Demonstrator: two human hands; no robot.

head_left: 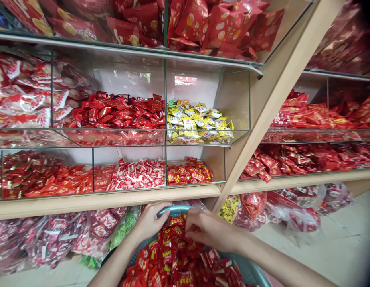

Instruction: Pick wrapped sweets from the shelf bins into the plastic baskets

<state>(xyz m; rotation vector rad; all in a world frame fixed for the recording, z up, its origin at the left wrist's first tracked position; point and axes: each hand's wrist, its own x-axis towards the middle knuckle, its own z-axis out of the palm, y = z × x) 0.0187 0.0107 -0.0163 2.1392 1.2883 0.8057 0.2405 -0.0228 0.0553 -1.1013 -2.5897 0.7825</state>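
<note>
A teal plastic basket [179, 208] is at the bottom middle, full of small red wrapped candies [168, 253], several with yellow lettering. My left hand [153, 219] grips the far rim of the basket, thumb on the near side. Over the right part of the candies, my right hand [204, 225] is curled with its fingers bent in. Its fingertips are partly hidden, and what they hold cannot be made out. Just beyond the basket, a lower shelf compartment holds similar red and yellow candies [190, 172].
Clear-fronted shelf bins hold red-and-white candies [139, 174], red candies [121, 113] and yellow-white candies [199, 121]. A slanting wooden post [262, 115] divides the shelves. Bagged candies [53, 239] lie on the floor below the wooden shelf edge [113, 202].
</note>
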